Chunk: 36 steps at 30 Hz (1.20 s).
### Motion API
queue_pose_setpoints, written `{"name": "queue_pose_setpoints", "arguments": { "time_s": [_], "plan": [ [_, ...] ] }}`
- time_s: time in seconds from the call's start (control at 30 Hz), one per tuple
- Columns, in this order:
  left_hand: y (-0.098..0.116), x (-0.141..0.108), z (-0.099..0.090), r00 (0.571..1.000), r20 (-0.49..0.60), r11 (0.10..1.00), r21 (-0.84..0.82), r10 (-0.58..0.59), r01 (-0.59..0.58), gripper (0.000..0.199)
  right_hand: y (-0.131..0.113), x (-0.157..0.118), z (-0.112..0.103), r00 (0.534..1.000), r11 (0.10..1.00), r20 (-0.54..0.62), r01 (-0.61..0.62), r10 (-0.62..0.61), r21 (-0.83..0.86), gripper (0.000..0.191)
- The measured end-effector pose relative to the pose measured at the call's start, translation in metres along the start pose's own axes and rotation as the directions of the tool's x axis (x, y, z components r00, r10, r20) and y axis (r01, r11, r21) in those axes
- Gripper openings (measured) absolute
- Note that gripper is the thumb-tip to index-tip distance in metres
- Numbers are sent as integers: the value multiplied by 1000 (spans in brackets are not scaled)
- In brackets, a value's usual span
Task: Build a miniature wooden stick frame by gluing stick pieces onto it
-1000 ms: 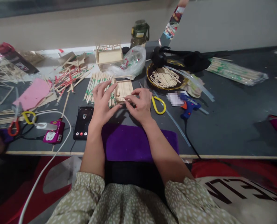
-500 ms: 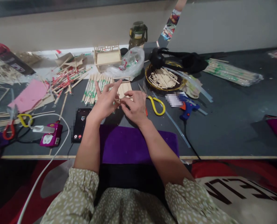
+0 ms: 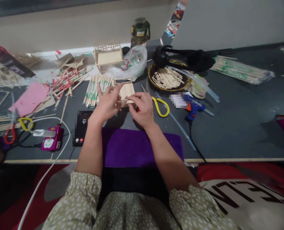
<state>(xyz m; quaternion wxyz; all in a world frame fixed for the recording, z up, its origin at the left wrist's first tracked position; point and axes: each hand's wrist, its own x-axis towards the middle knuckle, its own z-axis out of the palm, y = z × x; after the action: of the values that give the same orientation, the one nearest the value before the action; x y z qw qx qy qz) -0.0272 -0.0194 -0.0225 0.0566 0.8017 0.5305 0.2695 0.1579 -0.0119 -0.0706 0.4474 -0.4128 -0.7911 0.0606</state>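
Observation:
A small frame of pale wooden sticks [image 3: 126, 90] stands on the grey table between my hands. My left hand [image 3: 107, 103] holds its left front corner with thumb and a finger, other fingers raised. My right hand [image 3: 143, 107] pinches at its front edge; whatever small piece lies between the fingertips is too small to tell. Wrapped chopsticks [image 3: 91, 91] lie just left of the frame. A purple cloth [image 3: 129, 148] is spread under my forearms. Yellow-handled scissors [image 3: 161, 108] rest right of my right hand.
Behind stand a larger stick model [image 3: 109, 57], a plastic bag [image 3: 139, 62] and a green-lidded jar [image 3: 140, 32]. A basket of short sticks [image 3: 168, 78] and a blue glue gun [image 3: 193, 107] are at right. At left lie a phone [image 3: 82, 127], a purple socket block [image 3: 52, 139] and a cable.
My right hand has shifted slightly right along the front edge, and more of the stick frame shows. My left hand keeps its grip. The view has moved slightly.

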Motion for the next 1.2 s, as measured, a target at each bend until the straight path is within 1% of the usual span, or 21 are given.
{"name": "queue_pose_setpoints", "arguments": {
  "time_s": [0.13, 0.23, 0.33, 0.43, 0.5, 0.6, 0.73, 0.93, 1.03, 1.2],
  "plan": [
    [-3, 0, -1, 1000, -9, 1000, -14, 14, -14, 70, 10, 0, -5, 997, 998, -52, -57, 58, 27, 28],
    [-5, 0, -2, 1000, -3, 1000, -5, 29, -29, 67, 14, 1, -5, 997, 997, -47, -63, 65, 36, 32],
    [-5, 0, -2, 999, 2, 999, -10, 36, -36, 66, 14, 4, -2, 998, 997, 17, -63, 62, 54, 46],
    [-3, 0, -3, 999, 0, 999, -21, 35, -35, 69, 12, 9, 2, 989, 995, 130, -74, 64, 71, 61],
    [-2, 0, -3, 1000, -7, 999, -18, 27, -28, 73, 12, 13, 4, 981, 993, 186, -81, 62, 92, 66],
    [-1, 0, -3, 1000, -8, 1000, -18, 21, -21, 76, 13, 15, 5, 973, 990, 221, -96, 71, 107, 68],
    [0, -1, -4, 1000, -5, 1000, -21, 18, -18, 72, 17, 18, 1, 964, 990, 256, -102, 75, 94, 70],
    [9, -1, -13, 996, 93, 994, 109, -12, 1, 67, 24, 27, -10, 937, 993, 345, -80, 46, 84, 73],
    [11, -1, -15, 994, 111, 990, 140, -14, -2, 65, 28, 29, -10, 938, 989, 345, -85, 39, 120, 75],
    [11, -1, -15, 993, 116, 989, 149, -22, 4, 66, 34, 26, -4, 955, 974, 295, -86, 21, 209, 75]
  ]
}}
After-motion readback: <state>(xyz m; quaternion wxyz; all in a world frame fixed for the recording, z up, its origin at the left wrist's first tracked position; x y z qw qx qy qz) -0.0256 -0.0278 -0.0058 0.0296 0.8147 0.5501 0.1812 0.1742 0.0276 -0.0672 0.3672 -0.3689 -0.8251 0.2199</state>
